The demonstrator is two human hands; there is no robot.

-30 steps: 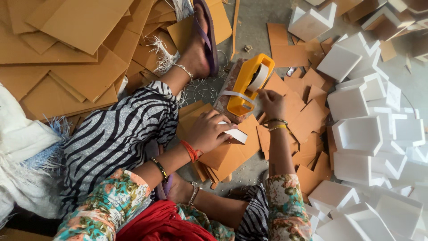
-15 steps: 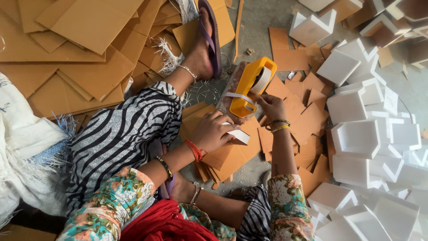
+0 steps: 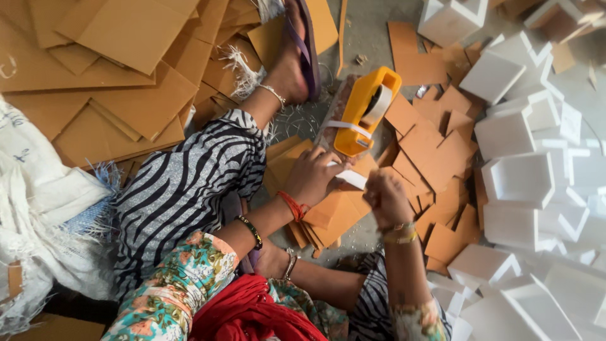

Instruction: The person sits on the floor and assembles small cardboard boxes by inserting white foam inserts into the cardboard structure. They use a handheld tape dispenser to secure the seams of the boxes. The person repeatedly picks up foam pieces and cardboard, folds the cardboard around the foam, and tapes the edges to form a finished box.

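Observation:
My left hand (image 3: 312, 177) presses and grips a small white card piece (image 3: 351, 179) on a stack of brown cardboard squares (image 3: 334, 215) on the floor. Just right of that piece is my right hand (image 3: 385, 199), blurred, its fingers curled shut; nothing shows in them. A yellow tape dispenser (image 3: 366, 107) with a white tape roll stands just beyond both hands, a strip of tape across its front. My bent leg in zebra-striped cloth (image 3: 183, 189) lies to the left.
Large brown cardboard sheets (image 3: 120, 69) cover the floor at upper left. Several white open boxes (image 3: 521, 180) are piled along the right. Loose brown squares (image 3: 435, 145) lie between dispenser and boxes. A white woven sack (image 3: 44, 215) sits at far left. My sandalled foot (image 3: 303, 50) is near the top.
My right hand has come back from the tape dispenser toward me and now sits beside the white piece. My left hand has stayed on the piece.

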